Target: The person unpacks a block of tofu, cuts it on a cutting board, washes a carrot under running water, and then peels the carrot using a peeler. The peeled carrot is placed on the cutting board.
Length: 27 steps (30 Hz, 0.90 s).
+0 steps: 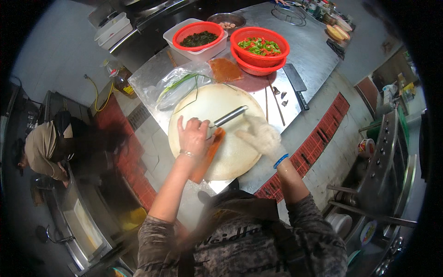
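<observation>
My bare left hand (195, 136) is over the round, pale cutting board (238, 157), fingers pointing away from me. Against its thumb side lies a long orange carrot (207, 157), its near end reaching the board's front edge. A kitchen tool with a shiny metal handle (231, 116) points away to the right; its head is at my left fingertips, partly hidden. Whether those fingers grip the tool or the carrot cannot be made out. My right hand (263, 135), in a whitish glove, is blurred over the board's right side, fingers apart, holding nothing visible.
Behind the board lie green onions (180, 85) in a plastic bag and a brownish-red packet (225, 70). Red baskets hold cut peppers (259, 46) and dark greens (199, 39). A cleaver (296, 81) and chopsticks (277, 104) lie right. Another person (43, 147) bends at a sink, left.
</observation>
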Each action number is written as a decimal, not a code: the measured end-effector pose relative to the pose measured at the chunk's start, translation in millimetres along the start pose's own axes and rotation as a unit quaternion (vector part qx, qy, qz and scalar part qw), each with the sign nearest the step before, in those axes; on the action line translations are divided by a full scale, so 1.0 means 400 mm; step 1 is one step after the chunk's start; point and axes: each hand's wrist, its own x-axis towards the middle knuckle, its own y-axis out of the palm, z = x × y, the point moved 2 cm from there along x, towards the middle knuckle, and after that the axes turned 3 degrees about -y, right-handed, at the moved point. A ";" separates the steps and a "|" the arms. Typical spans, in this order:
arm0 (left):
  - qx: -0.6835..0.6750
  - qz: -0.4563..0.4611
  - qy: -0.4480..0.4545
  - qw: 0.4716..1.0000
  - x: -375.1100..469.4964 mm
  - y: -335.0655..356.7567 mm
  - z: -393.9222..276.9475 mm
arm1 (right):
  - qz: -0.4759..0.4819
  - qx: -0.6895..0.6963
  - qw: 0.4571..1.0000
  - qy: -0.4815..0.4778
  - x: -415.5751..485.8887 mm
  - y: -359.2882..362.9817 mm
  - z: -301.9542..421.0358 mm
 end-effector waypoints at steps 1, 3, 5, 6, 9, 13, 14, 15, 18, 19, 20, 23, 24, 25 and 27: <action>0.004 0.005 -0.005 1.000 -0.001 -0.009 0.010 | -0.064 0.000 0.998 0.006 0.014 -0.022 -0.022; 0.008 0.014 -0.014 1.000 0.001 -0.016 0.018 | -0.193 -0.003 0.981 0.023 0.029 -0.065 -0.052; -0.010 -0.001 -0.024 1.000 0.006 -0.020 0.009 | -0.282 -0.228 0.932 0.026 0.043 -0.106 -0.035; -0.017 -0.010 -0.034 0.999 0.005 -0.020 -0.001 | -0.320 -0.334 0.886 0.026 0.048 -0.118 -0.021; -0.050 -0.052 -0.052 0.996 0.004 -0.011 -0.025 | -0.220 -0.055 0.974 0.015 0.060 -0.101 -0.066; -0.005 -0.019 -0.066 0.998 0.024 0.056 -0.022 | -0.165 0.208 0.964 -0.018 0.100 0.003 -0.181; 0.027 -0.002 -0.070 0.997 0.030 0.075 -0.009 | -0.117 0.394 0.912 0.012 0.113 0.031 -0.175; 0.052 0.051 -0.089 0.993 0.037 0.095 0.004 | -0.090 0.488 0.868 -0.003 0.113 0.034 -0.146; 0.118 0.217 -0.127 0.961 0.058 0.122 0.031 | -0.017 0.690 0.722 -0.037 0.096 0.041 -0.083; 0.061 0.143 -0.126 0.980 0.064 0.138 0.025 | -0.012 0.704 0.709 -0.036 0.084 0.044 -0.070; 0.004 0.072 -0.122 0.990 0.073 0.135 -0.003 | -0.007 0.720 0.693 -0.033 0.068 0.055 -0.060; -0.304 0.058 -0.160 0.937 0.119 0.139 -0.074 | 0.039 0.752 0.656 -0.042 0.045 0.077 -0.052; -0.323 0.074 -0.185 0.925 0.141 0.131 -0.111 | 0.045 0.770 0.634 -0.054 0.040 0.088 -0.032; -0.341 0.091 -0.210 0.912 0.155 0.130 -0.137 | 0.050 0.786 0.612 -0.067 0.033 0.095 -0.012; -0.305 0.071 -0.188 0.931 0.156 0.155 -0.137 | 0.024 0.707 0.699 -0.103 0.007 0.077 0.030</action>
